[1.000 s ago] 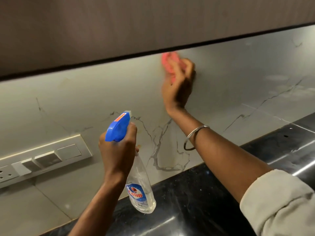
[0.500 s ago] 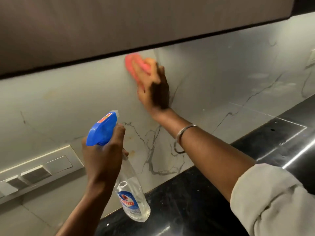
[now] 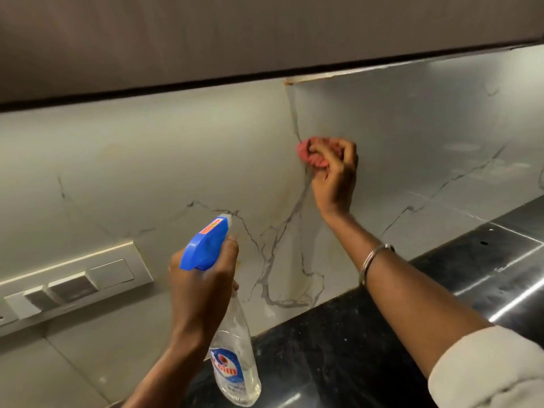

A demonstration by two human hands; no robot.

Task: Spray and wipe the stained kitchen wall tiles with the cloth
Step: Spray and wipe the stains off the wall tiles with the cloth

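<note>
Left hand [image 3: 203, 290] grips the bottle [image 3: 234, 360] by its neck, blue nozzle toward the tiles [image 3: 147, 178], above the counter [image 3: 338, 348]. Right hand [image 3: 335, 178] clenches the cloth [image 3: 313, 156], apparently pressed onto the tiles, just beside the vertical seam under the cabinet [image 3: 235, 33].

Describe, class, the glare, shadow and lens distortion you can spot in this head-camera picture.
Head view: bright glare streaks cross the black countertop; the upper cabinet shades the top of the wall tiles; the wide lens bows the cabinet's lower edge; the pink cloth looks slightly soft.
</note>
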